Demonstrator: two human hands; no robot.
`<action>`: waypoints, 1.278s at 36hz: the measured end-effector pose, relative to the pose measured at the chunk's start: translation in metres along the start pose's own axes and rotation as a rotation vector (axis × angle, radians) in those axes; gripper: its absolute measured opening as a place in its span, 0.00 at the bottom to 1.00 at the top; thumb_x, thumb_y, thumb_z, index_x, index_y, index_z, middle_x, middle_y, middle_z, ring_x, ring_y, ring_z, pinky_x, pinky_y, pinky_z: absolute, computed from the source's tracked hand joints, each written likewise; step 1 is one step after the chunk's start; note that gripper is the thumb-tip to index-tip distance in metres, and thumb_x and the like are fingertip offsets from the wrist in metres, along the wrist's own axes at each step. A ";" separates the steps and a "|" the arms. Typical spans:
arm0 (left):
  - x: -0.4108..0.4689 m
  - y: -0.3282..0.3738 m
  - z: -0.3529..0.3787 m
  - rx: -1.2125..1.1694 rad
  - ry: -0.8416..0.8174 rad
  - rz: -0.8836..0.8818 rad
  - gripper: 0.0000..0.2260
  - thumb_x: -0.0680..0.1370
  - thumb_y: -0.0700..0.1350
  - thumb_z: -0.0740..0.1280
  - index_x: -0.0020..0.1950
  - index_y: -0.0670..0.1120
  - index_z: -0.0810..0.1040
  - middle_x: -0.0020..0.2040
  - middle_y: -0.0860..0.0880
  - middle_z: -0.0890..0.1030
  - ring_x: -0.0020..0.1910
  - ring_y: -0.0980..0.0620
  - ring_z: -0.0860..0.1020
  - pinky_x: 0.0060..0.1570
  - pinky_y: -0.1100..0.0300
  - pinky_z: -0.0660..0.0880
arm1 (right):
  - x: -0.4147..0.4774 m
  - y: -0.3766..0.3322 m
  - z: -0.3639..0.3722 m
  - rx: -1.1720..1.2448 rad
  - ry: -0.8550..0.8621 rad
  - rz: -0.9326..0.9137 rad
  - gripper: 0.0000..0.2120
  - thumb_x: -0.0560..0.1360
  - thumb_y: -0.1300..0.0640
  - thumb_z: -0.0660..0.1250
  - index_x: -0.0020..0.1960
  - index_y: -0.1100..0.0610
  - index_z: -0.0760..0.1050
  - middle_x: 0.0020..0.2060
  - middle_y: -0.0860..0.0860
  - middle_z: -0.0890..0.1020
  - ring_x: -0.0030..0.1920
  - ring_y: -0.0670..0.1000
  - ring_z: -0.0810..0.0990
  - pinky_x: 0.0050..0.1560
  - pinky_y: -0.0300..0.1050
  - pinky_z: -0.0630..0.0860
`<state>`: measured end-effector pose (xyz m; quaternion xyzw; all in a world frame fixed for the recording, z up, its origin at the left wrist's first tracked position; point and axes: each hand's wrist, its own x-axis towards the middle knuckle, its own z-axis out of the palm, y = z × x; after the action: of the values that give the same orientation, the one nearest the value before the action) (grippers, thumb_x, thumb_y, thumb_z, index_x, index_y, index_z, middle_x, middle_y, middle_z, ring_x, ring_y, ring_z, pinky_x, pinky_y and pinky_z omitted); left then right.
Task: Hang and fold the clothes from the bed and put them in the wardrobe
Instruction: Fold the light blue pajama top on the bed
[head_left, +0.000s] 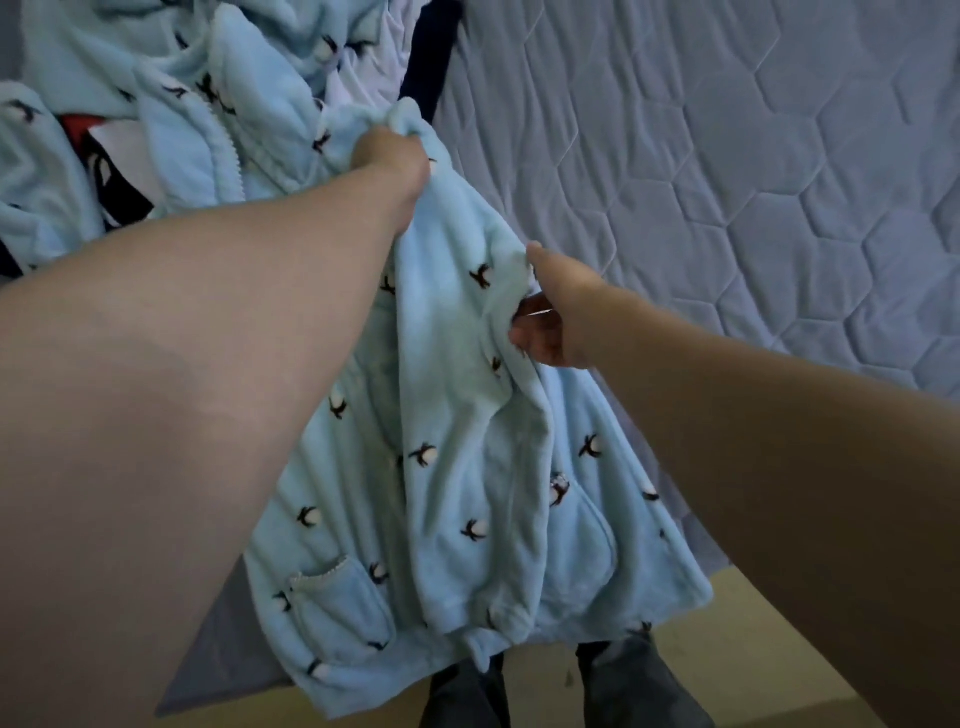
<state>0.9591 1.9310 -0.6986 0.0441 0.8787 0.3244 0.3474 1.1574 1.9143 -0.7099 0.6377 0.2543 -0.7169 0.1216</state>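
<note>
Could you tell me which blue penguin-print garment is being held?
The pocketed garment, draped over the edge of the bed, held by the left grip and right grip; the zipped garment lies farther back.

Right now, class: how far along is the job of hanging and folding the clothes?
Done: nothing visibly; no wardrobe or hanger shows. In hand: the left hand and right hand grip a blue garment draped over the bed edge. Left: the pile on the bed.
</note>
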 end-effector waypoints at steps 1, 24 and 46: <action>0.000 0.000 -0.001 0.006 0.007 0.005 0.16 0.84 0.49 0.60 0.70 0.46 0.72 0.60 0.50 0.81 0.56 0.51 0.78 0.57 0.59 0.74 | 0.000 -0.001 -0.002 -0.018 -0.012 0.021 0.26 0.77 0.34 0.60 0.42 0.58 0.76 0.25 0.51 0.79 0.24 0.51 0.75 0.28 0.36 0.70; -0.216 -0.271 -0.066 0.413 -0.254 -0.465 0.10 0.71 0.43 0.71 0.50 0.43 0.77 0.46 0.45 0.80 0.42 0.47 0.79 0.35 0.58 0.74 | -0.024 -0.002 0.001 0.277 0.071 0.060 0.16 0.79 0.45 0.61 0.46 0.55 0.82 0.37 0.49 0.83 0.35 0.52 0.84 0.45 0.47 0.82; -0.130 -0.224 -0.107 0.663 0.169 -0.353 0.22 0.71 0.50 0.70 0.62 0.44 0.72 0.62 0.42 0.75 0.59 0.39 0.76 0.61 0.45 0.74 | 0.004 0.014 0.027 0.308 0.179 -0.021 0.07 0.77 0.58 0.67 0.54 0.53 0.78 0.48 0.54 0.84 0.45 0.58 0.84 0.48 0.58 0.83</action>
<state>1.0220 1.6586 -0.6990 -0.0250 0.9555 -0.0396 0.2911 1.1410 1.8896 -0.7150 0.7075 0.1578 -0.6888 -0.0082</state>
